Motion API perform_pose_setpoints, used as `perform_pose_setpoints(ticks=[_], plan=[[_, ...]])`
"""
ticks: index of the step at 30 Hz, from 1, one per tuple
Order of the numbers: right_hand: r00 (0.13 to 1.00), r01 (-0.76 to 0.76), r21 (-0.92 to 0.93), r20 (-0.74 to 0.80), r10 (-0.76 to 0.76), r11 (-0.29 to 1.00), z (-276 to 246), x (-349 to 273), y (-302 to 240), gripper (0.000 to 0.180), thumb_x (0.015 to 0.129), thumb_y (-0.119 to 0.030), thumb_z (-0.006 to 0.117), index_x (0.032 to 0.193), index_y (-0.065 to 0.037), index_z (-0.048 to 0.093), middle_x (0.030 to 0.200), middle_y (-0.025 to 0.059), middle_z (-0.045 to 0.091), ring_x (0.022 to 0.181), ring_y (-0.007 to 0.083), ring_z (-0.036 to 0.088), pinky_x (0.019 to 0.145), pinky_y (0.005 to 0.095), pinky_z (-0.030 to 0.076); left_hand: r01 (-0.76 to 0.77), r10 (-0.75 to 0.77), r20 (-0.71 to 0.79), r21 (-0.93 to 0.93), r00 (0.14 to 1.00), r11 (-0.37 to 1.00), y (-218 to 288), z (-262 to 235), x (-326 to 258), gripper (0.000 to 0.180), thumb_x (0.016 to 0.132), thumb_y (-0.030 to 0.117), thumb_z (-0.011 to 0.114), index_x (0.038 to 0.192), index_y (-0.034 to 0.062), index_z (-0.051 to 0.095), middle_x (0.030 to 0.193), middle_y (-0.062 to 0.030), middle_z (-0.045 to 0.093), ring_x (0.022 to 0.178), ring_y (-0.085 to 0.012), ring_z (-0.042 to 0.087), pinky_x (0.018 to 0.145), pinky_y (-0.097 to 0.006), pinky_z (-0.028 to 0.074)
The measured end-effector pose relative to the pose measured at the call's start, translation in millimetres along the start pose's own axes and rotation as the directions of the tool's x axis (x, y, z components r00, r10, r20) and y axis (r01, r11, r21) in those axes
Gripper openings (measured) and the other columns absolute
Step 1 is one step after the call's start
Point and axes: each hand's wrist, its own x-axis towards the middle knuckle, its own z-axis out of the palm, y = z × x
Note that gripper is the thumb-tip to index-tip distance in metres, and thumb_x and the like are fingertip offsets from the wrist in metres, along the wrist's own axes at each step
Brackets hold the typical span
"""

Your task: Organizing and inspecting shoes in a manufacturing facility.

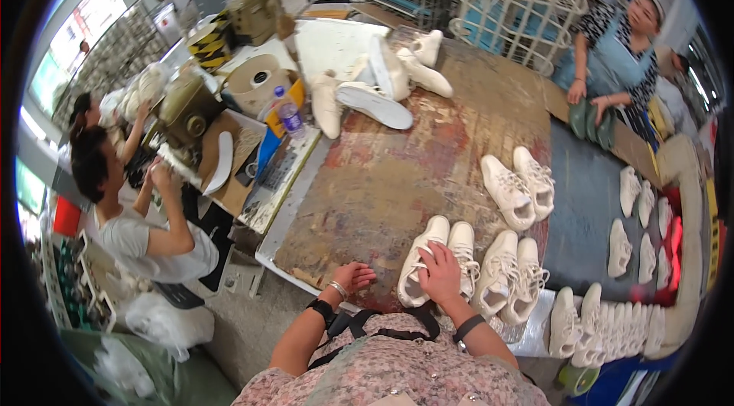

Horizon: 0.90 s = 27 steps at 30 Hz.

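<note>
Worn and stained, the big worktable [397, 177] fills the middle of the view; its brown top shows red and yellow paint marks, and a metal strip runs along its near left edge. Much bare room is left in the middle of this top, between the heap of white shoe parts [382, 85] at the far side and the shoes near the person.

At the near edge, the right hand [441, 272] is laid flat, fingers loosely spread, on the nearest pair of white sneakers [437, 257]; nothing is gripped. The left hand [353, 277] is seen resting at the table edge just left of this pair, fingers half curled and holding nothing. A dark band is worn on each wrist.

Just to the right, a second pair of sneakers [511, 272] stands touching side by side, and a third pair [520, 186] is placed farther away, near the table's right edge. The shoes look soft and matte, with laces and rounded toes.

On the right, a dark conveyor belt [585, 215] carries more white shoes [638, 222] in a row, and a further row [604, 322] is packed closely at its near end. A co-worker in an apron [612, 54] stands behind the belt. On the left, another person in a grey shirt [145, 241] is seated at a cluttered bench with a plastic bottle [289, 117].
</note>
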Motion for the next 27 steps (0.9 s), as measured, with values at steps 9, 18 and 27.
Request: perform_pose_setpoints(ticks=[9,18,27], plan=[[0.999,-0.031,0.004,-0.020,0.031,1.000,1,0,7,0.036,0.071,-0.020,0.056,0.105,-0.010,0.060,0.114,0.0089,0.054,0.108,0.0257,0.048,0.086,0.0387,0.043,-0.049,0.051,-0.053,0.031,0.997,0.998,-4,-10,16,0.041,0.094,0.035,0.036,0.105,-0.0006,0.053,0.097,-0.0152,0.064,0.085,-0.0260,0.066,0.061,-0.029,0.055],[1.000,-0.012,0.052,-0.015,0.012,0.999,6,1,4,0.037,0.069,-0.019,0.056,0.104,-0.010,0.060,0.114,0.0094,0.054,0.108,0.0263,0.048,0.086,0.0394,0.042,-0.020,0.020,-0.051,-0.001,0.998,1.000,-5,-20,24,0.052,0.095,0.044,0.030,0.108,-0.0012,0.052,0.098,-0.0160,0.064,0.086,-0.0277,0.065,0.064,-0.032,0.055],[1.000,-0.005,0.063,0.024,0.004,0.998,6,-1,-2,0.039,0.066,-0.014,0.056,0.105,-0.009,0.060,0.113,0.0111,0.053,0.106,0.0300,0.049,0.087,0.0417,0.041,0.009,-0.010,-0.033,-0.003,0.999,1.000,-7,-10,17,0.049,0.095,0.040,0.029,0.104,-0.0017,0.053,0.098,-0.0170,0.064,0.083,-0.0274,0.066,0.065,-0.032,0.054]])
